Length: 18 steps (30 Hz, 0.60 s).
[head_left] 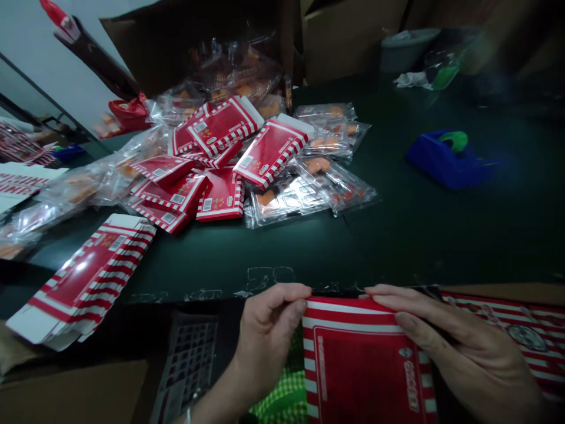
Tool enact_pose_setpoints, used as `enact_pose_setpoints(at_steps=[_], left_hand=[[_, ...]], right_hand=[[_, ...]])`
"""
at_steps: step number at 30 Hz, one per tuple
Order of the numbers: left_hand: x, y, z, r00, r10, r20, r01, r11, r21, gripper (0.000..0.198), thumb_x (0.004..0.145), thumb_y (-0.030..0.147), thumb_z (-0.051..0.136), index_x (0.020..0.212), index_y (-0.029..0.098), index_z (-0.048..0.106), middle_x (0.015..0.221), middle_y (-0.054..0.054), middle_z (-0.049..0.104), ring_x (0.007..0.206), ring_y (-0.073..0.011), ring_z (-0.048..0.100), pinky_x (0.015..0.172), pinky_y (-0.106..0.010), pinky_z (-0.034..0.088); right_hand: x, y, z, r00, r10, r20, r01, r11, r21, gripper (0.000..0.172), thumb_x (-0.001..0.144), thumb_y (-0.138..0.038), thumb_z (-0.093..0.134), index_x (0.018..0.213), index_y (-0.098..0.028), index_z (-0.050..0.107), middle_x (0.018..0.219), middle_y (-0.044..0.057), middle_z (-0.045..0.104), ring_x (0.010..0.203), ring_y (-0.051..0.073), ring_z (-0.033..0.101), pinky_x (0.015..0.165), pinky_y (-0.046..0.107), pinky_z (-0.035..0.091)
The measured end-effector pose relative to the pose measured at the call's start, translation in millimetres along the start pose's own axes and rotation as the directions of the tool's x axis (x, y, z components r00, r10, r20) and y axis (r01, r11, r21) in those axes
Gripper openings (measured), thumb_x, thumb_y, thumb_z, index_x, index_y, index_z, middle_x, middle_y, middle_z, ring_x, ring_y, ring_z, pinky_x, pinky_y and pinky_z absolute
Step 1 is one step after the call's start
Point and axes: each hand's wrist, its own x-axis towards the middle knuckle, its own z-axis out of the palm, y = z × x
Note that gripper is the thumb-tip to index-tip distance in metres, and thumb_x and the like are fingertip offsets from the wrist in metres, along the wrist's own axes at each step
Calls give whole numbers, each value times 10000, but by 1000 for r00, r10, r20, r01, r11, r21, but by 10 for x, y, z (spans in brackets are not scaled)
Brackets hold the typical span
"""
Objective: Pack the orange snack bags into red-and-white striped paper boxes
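Note:
A red box with white stripes [366, 365] is held upright between my two hands, close to me at the table's front edge. My left hand [269, 335] pinches its top left corner between thumb and fingers. Across the top right corner, my right hand [468, 347] grips with the thumb on the printed face and the fingers behind. The box's top edge looks closed, and its lower part runs out of view. To the left, a flattened striped carton [88, 271] with white flaps hangs over the table edge.
Several striped boxes [220, 194] lie heaped on the dark green table [397, 235], among clear plastic packs [326, 135] with orange pieces. A blue tape dispenser [450, 162] stands at the right. More striped cartons [525, 335] lie in a cardboard box at lower right.

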Motion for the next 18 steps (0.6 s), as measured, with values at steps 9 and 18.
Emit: enact_pose_setpoints(at_steps=[9,18], left_hand=[[-99,-116,70,999,-3,50,3,1000,-18,77,878,193,600,826,198,657,972,-29,698,877,-130,647,769,-207,493],[149,-150,130,964,-214,155,236,961,-141,209,809,402,658,838,195,664,927,-47,679,840,-176,616,727,-240,479]], right_hand=[[-19,-16,79,992,125,26,-127,989,75,168,897,-336,577,953,-332,736,1025,-17,740,957,167,688,902,235,524],[202,-19,-12,874,318,366,-439,840,319,342,919,-482,471,1033,-248,693,968,52,709,895,204,666,796,283,536]])
